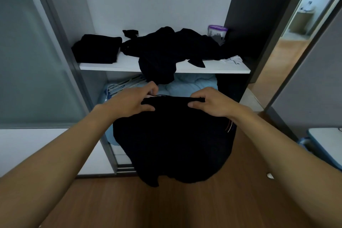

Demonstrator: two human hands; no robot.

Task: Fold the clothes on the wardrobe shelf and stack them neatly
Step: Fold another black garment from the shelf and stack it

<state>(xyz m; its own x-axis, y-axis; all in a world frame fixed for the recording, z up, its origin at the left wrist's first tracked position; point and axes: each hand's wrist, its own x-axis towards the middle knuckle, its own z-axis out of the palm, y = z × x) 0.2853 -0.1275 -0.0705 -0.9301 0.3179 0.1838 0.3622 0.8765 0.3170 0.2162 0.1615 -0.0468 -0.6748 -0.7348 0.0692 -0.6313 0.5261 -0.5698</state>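
A person's two bare forearms reach forward from the lower corners toward an open wardrobe. The left hand [129, 102] and the right hand [211, 103] hold up a black garment [174, 139] by its top edge, in the air in front of the wardrobe and lower than the shelf [111, 65]. Each grip is a pinch, with the fingers curled over the far side of the rolled edge and the thumb pressed on the near side. The cloth is soft and matte. It hangs in a broad, rounded shape with an uneven lower hem. Thin red and white stripes [229, 127] show at its right edge, by the right wrist.

The shelf is a flat, smooth white board. At its left end sits a folded stack [96, 49] of black clothes, squared and neat. In the middle lies a crumpled heap [170, 50] of black clothes, with one part drooping over the front edge. A small white cloth [233, 59] lies bunched at the right end. In the back right corner stands a clear plastic tub [217, 30] with a purple lid.

Under the shelf is puffy, pale blue bedding [194, 81], with white hangers [125, 84] to its left. The floor [166, 205] is brown wood planks. On the left is a frosted glass sliding door [27, 61] in a grey metal frame.
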